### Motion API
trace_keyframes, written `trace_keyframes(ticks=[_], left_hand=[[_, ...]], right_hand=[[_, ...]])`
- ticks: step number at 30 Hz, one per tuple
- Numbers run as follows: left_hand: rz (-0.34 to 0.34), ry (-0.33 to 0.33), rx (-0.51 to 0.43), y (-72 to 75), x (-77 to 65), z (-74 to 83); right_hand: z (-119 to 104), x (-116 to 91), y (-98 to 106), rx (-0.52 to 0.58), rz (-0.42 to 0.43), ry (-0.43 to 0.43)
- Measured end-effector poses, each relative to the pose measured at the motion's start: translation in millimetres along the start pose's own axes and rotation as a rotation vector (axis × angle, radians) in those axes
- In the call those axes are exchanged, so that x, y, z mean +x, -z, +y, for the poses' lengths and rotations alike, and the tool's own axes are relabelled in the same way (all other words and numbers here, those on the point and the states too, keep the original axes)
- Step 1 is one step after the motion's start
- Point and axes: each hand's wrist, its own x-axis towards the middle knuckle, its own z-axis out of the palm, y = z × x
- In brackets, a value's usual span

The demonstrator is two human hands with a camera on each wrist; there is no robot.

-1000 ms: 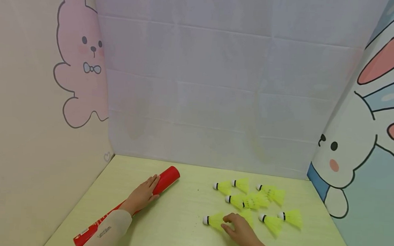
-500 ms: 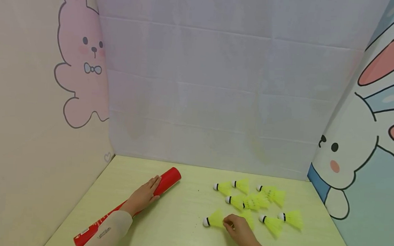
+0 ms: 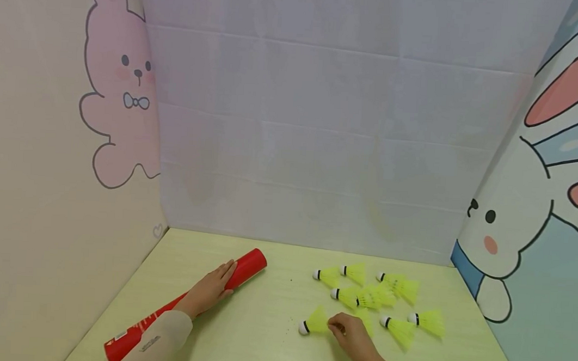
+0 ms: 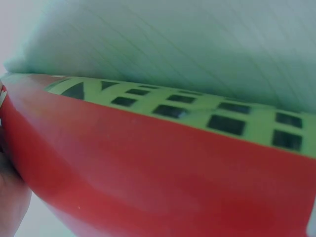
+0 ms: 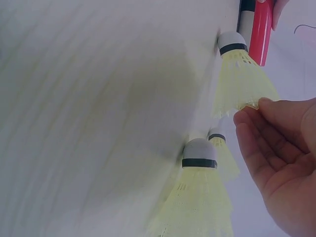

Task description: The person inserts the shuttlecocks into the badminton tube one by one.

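Observation:
My right hand (image 3: 351,339) pinches the skirt edge of a yellow shuttlecock (image 3: 315,321) between thumb and fingertips. In the right wrist view that shuttlecock (image 5: 242,81) has its white cork, banded in black, pointing away from the hand. A second shuttlecock (image 5: 197,192) lies close by in that view. In the head view my left hand (image 3: 209,290) rests flat over a long red tube (image 3: 247,268), fingers extended along its upper side. Up close in the left wrist view, the tube (image 4: 163,168) carries a green strip with dark squares.
Several more yellow shuttlecocks lie on the right of the pale table (image 3: 261,337), among them a pair (image 3: 399,331) near the right edge and a cluster (image 3: 376,295) farther back. A white cloth wall (image 3: 281,136) closes the back, with rabbit-printed walls at both sides.
My right fingers have come together on the shuttlecock's skirt edge, and its cork has swung slightly toward the front. The red tube has shifted slightly under my left hand.

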Motion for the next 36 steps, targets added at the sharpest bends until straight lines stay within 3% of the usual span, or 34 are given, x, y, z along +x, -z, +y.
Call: trace_keyframes(ticks=[11,23,36], left_hand=[[0.016,-0.028,0.001,12.6,0.6,4.8],[0.038,-0.074,0.002,24.5,4.7,15.6],[0.099,-0.135,0.031,37.2,5.6,32.5]], right_hand=[[-2.0,3.3,8.3,-0.058,0.066,0.056],[-7.4,5.6,26.8,-0.068,0.107,-0.018],[-13.4,12.8,44.2,-0.106,0.336,-0.007]])
